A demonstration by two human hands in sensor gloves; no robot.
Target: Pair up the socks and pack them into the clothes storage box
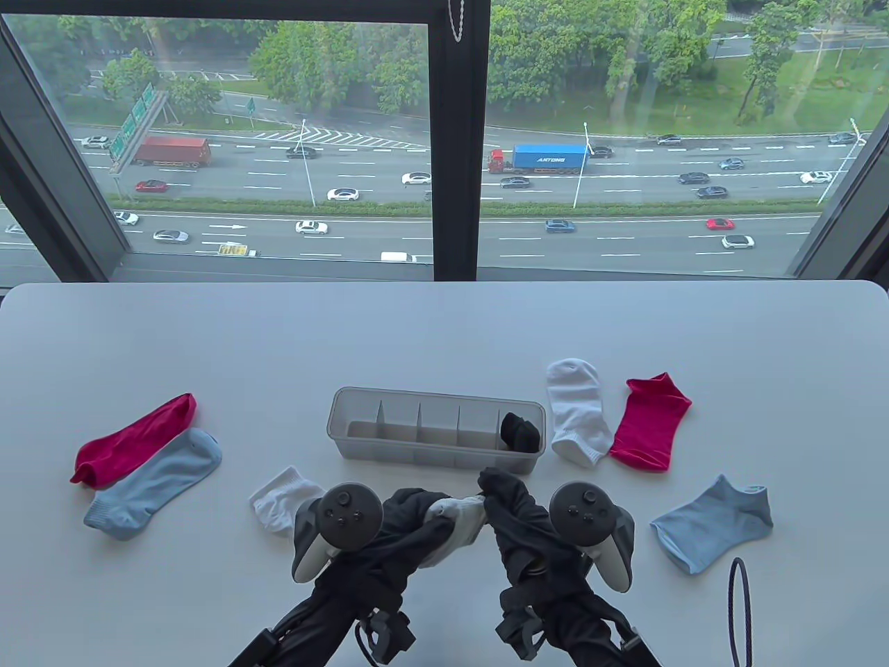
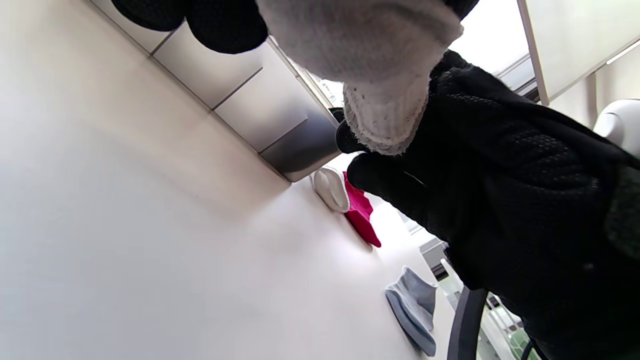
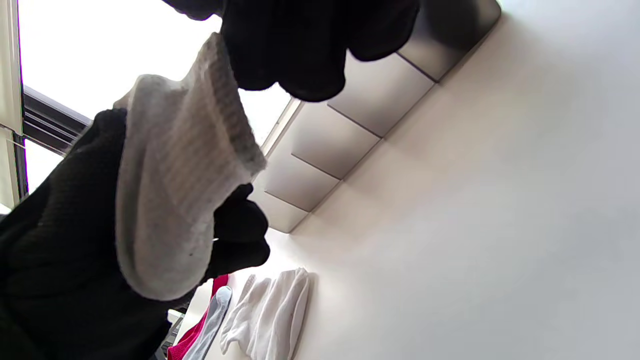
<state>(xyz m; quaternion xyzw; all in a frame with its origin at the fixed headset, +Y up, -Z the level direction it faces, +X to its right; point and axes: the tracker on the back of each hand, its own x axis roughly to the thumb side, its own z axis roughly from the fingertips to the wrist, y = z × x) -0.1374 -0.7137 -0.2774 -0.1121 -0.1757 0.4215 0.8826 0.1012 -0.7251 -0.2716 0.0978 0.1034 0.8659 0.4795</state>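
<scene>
Black socks [image 1: 521,431] already fill one end cell of the storage box [image 1: 361,445] just beyond both grips; left hand [image 1: 410,517] and right hand [image 1: 503,500] pinch a white sock [image 1: 458,517]; six socks on the tabletop [image 1: 444,326] are unpacked.

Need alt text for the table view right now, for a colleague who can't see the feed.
Both gloved hands, left hand and right hand, hold a pale sock just in front of a divided storage box; a black bundle fills its right end. Red, blue and white socks lie either side.
</scene>
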